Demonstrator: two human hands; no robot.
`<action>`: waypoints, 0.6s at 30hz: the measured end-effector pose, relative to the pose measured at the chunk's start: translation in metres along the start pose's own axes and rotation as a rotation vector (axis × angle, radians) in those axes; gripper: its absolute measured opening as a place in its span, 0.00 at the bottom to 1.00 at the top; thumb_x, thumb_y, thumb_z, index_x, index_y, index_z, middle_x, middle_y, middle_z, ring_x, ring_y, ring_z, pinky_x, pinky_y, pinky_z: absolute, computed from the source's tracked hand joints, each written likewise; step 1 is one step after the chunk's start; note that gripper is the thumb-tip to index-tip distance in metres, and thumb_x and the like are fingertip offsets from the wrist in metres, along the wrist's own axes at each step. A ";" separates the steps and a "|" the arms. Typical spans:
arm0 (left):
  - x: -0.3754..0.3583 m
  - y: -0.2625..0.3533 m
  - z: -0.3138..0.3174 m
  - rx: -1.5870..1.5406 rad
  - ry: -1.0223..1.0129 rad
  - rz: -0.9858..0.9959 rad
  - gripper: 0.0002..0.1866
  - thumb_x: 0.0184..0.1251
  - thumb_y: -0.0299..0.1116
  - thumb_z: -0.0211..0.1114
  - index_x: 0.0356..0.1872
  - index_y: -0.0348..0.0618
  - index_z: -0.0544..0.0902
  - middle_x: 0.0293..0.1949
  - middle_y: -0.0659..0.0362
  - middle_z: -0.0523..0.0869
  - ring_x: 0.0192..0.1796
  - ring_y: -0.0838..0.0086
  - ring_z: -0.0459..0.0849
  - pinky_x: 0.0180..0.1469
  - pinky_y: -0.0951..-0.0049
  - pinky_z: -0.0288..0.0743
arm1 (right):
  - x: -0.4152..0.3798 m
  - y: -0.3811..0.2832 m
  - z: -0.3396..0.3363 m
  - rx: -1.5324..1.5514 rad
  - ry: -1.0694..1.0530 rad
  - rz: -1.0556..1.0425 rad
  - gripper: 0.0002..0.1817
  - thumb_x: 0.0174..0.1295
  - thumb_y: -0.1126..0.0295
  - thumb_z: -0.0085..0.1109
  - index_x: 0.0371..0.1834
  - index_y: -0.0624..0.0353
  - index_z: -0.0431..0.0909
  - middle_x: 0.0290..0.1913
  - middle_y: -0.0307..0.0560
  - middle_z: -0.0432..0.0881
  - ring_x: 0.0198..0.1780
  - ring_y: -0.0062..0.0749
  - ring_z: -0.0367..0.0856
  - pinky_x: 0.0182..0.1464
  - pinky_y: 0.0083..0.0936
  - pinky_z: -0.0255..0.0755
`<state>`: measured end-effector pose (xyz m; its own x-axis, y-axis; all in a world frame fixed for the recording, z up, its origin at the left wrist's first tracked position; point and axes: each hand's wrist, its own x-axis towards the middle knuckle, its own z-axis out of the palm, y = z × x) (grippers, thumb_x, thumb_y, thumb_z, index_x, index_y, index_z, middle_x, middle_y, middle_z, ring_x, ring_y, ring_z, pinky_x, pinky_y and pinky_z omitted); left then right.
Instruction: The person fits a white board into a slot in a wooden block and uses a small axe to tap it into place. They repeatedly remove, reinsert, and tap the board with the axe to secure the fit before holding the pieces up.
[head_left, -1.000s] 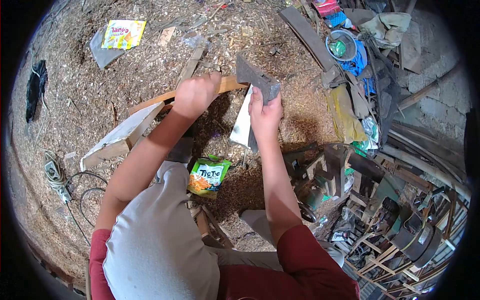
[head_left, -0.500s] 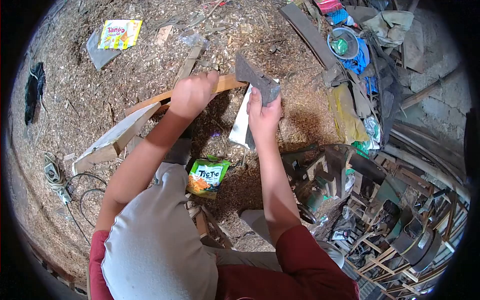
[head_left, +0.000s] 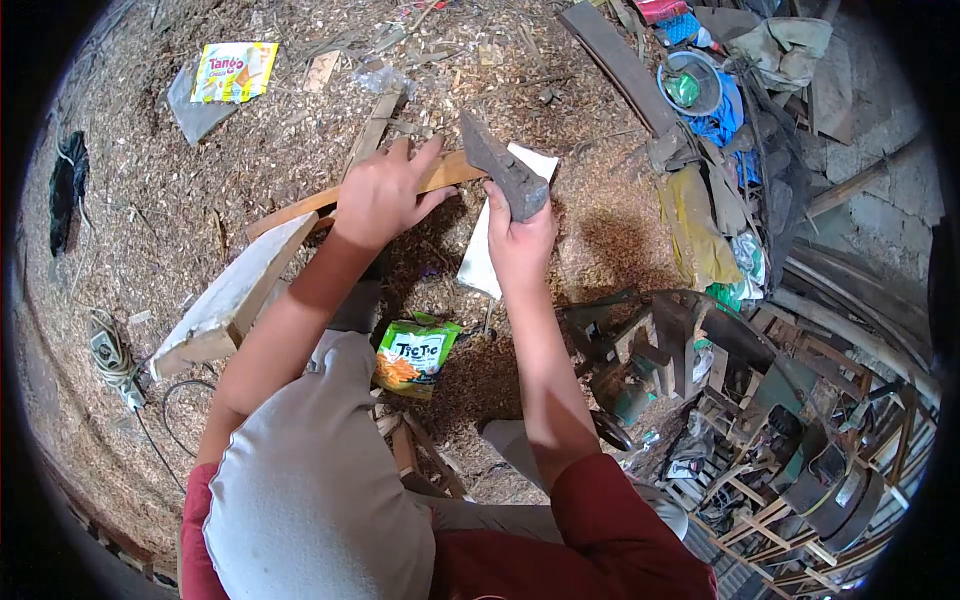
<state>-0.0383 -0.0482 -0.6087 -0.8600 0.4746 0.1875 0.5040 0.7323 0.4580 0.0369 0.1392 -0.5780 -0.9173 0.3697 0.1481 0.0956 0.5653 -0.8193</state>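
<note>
My left hand [head_left: 378, 198] lies over a reddish-brown wooden piece [head_left: 452, 172], its fingers spread and the thumb apart. That wood runs from under the hand toward the lower left, beside a pale board [head_left: 235, 285]. In my right hand [head_left: 523, 245] is a dark metal axe head [head_left: 500, 165], gripped at its thick end with the pointed edge up and left. No handle shows. The axe head's tip overlaps the right end of the wood. Behind my right hand lies a flat white strip [head_left: 482, 255].
Wood chips cover the ground. A green snack packet [head_left: 413, 355] lies near my knee, a yellow packet [head_left: 235, 72] at upper left. A coiled cable [head_left: 112, 355] is at left. A dark plank [head_left: 620, 65], a bucket [head_left: 690, 85] and scrap wood [head_left: 750, 490] line the right side.
My left hand's fingers have gone from closed on the wood to spread over it. The axe head has tilted and moved slightly left and down in my right hand.
</note>
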 end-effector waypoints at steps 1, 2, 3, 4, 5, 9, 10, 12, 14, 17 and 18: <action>0.000 0.001 0.000 -0.010 0.111 0.021 0.32 0.67 0.60 0.76 0.58 0.45 0.81 0.39 0.51 0.87 0.39 0.54 0.93 0.39 0.55 0.88 | -0.001 0.002 0.001 0.038 -0.001 0.027 0.20 0.73 0.61 0.75 0.57 0.62 0.81 0.44 0.57 0.94 0.48 0.49 0.96 0.48 0.39 0.85; 0.001 0.001 0.002 -0.011 0.110 0.019 0.32 0.67 0.60 0.76 0.58 0.45 0.81 0.39 0.51 0.87 0.39 0.54 0.93 0.39 0.55 0.88 | -0.001 0.004 0.002 0.037 -0.004 0.029 0.20 0.73 0.61 0.75 0.57 0.62 0.81 0.44 0.57 0.94 0.48 0.49 0.96 0.48 0.39 0.85; 0.003 0.000 0.003 0.002 0.211 0.063 0.31 0.67 0.60 0.76 0.56 0.46 0.81 0.38 0.52 0.87 0.38 0.55 0.93 0.38 0.56 0.88 | -0.001 0.006 0.004 0.085 0.019 0.030 0.18 0.74 0.62 0.74 0.57 0.62 0.82 0.45 0.57 0.94 0.48 0.46 0.96 0.49 0.38 0.85; 0.004 0.000 0.005 0.014 0.311 0.108 0.29 0.66 0.60 0.76 0.53 0.47 0.82 0.37 0.52 0.87 0.36 0.55 0.93 0.37 0.57 0.87 | -0.001 0.007 0.004 0.133 0.043 0.032 0.17 0.75 0.64 0.73 0.57 0.63 0.83 0.46 0.56 0.94 0.48 0.43 0.96 0.50 0.38 0.85; 0.002 0.000 0.006 0.013 0.310 0.108 0.29 0.66 0.60 0.76 0.53 0.47 0.82 0.37 0.52 0.87 0.36 0.55 0.93 0.37 0.57 0.87 | -0.001 0.006 0.003 0.132 0.043 0.034 0.17 0.75 0.64 0.73 0.57 0.63 0.83 0.46 0.56 0.94 0.48 0.43 0.96 0.50 0.38 0.85; -0.004 0.003 0.008 0.073 -0.082 -0.033 0.26 0.66 0.59 0.77 0.46 0.48 0.80 0.33 0.55 0.87 0.33 0.56 0.92 0.34 0.58 0.87 | -0.004 0.007 0.001 0.093 0.052 -0.015 0.15 0.74 0.67 0.74 0.56 0.63 0.84 0.46 0.55 0.94 0.48 0.42 0.95 0.51 0.37 0.84; -0.004 0.003 0.008 0.083 -0.074 -0.031 0.26 0.66 0.59 0.77 0.44 0.49 0.80 0.31 0.55 0.87 0.32 0.56 0.92 0.33 0.58 0.86 | -0.005 0.009 0.001 0.082 0.056 -0.039 0.14 0.74 0.68 0.74 0.56 0.62 0.84 0.46 0.55 0.94 0.48 0.44 0.95 0.50 0.37 0.84; -0.004 0.001 0.011 0.061 -0.064 -0.022 0.26 0.65 0.59 0.78 0.45 0.48 0.80 0.31 0.55 0.87 0.31 0.56 0.92 0.32 0.58 0.86 | -0.009 0.012 0.001 0.066 0.057 -0.042 0.14 0.73 0.68 0.74 0.55 0.63 0.84 0.45 0.55 0.94 0.47 0.46 0.96 0.49 0.38 0.85; -0.004 0.000 0.012 0.038 -0.053 -0.015 0.26 0.65 0.58 0.78 0.45 0.48 0.80 0.32 0.54 0.87 0.31 0.56 0.92 0.31 0.57 0.86 | -0.010 0.011 0.001 0.049 0.055 -0.046 0.13 0.73 0.68 0.74 0.54 0.63 0.84 0.45 0.55 0.94 0.47 0.48 0.96 0.49 0.38 0.85; -0.005 0.001 0.009 0.033 -0.056 -0.016 0.26 0.65 0.58 0.78 0.46 0.49 0.80 0.32 0.54 0.87 0.31 0.55 0.92 0.31 0.56 0.86 | -0.010 0.006 0.001 0.007 0.064 -0.066 0.13 0.73 0.68 0.74 0.52 0.62 0.84 0.44 0.56 0.94 0.46 0.50 0.96 0.47 0.39 0.85; -0.005 0.002 0.009 0.026 -0.058 -0.016 0.26 0.65 0.58 0.78 0.47 0.49 0.80 0.32 0.54 0.87 0.31 0.55 0.92 0.31 0.56 0.86 | -0.011 0.005 0.001 0.022 0.063 -0.048 0.13 0.73 0.68 0.74 0.52 0.62 0.84 0.43 0.56 0.93 0.46 0.50 0.96 0.47 0.40 0.85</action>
<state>-0.0329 -0.0447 -0.6169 -0.8622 0.4899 0.1291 0.4929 0.7522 0.4373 0.0475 0.1372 -0.5843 -0.8942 0.3891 0.2213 0.0432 0.5671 -0.8225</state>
